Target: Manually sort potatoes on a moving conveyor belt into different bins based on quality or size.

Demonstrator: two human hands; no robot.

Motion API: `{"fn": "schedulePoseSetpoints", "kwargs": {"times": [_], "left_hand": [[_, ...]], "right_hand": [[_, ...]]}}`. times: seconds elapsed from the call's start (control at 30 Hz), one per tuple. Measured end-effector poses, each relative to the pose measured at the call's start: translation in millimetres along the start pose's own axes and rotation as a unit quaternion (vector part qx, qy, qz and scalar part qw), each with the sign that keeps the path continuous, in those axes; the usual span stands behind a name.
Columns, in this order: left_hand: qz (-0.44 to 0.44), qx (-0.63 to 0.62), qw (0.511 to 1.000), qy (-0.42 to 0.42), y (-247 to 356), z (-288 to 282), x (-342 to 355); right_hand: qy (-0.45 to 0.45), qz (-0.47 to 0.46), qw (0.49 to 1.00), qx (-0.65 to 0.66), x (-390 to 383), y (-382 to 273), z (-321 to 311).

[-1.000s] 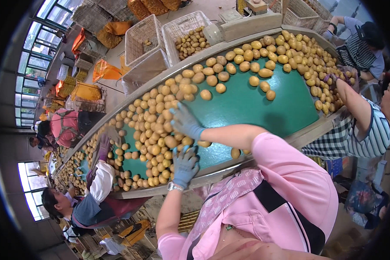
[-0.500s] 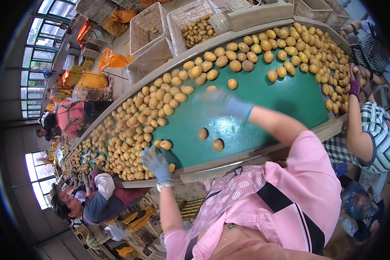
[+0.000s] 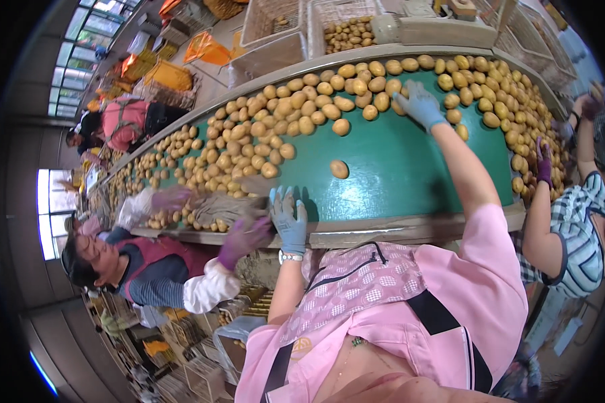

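Note:
My left hand (image 3: 288, 216), in a blue glove, has its fingers apart and nothing in it, low over the near side of the green sorting belt (image 3: 410, 181), beside a lone shadow and the rail. My right hand (image 3: 418, 102), also gloved, is stretched toward the far side with fingers spread, at the edge of the potatoes (image 3: 301, 101) that lie along that side. One potato (image 3: 339, 168) lies apart between my hands. More potatoes (image 3: 517, 138) crowd the belt's right end.
A co-worker's purple gloves (image 3: 242, 238) are close left of my left hand, by a grey cloth (image 3: 222, 209). Another worker's purple-gloved hand (image 3: 543, 164) is at the right. Crates (image 3: 270, 19) stand beyond the rail, with orange sacks (image 3: 202, 48) and more workers (image 3: 124, 124) farther left.
My right hand has swept rightward and farther across the belt. My left hand has shifted to the near rail. The potatoes moved, and the left co-worker's hands and cloth came closer to me.

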State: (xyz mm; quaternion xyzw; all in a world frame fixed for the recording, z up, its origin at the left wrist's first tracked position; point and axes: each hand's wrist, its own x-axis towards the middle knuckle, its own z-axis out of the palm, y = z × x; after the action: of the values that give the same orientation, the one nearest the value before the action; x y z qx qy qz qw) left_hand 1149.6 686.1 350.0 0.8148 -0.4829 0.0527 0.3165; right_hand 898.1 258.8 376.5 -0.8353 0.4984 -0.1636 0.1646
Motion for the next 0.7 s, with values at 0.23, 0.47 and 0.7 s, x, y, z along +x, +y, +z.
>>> {"fn": "schedulePoseSetpoints", "kwargs": {"times": [0.23, 0.47, 0.7], "left_hand": [[0.150, -0.010, 0.987, -0.065, -15.4, -30.7, 8.2], [0.148, -0.041, 0.988, -0.013, -44.7, -48.8, 5.0], [0.085, 0.004, 0.996, 0.001, -70.6, -49.8, 3.1]], "right_hand": [[-0.335, -0.051, 0.908, 0.246, -159.3, -149.0, 110.0], [-0.425, -0.224, 0.800, 0.360, -23.5, -309.5, 71.1], [-0.108, -0.066, 0.984, 0.127, 97.0, -307.7, 97.1]]}}
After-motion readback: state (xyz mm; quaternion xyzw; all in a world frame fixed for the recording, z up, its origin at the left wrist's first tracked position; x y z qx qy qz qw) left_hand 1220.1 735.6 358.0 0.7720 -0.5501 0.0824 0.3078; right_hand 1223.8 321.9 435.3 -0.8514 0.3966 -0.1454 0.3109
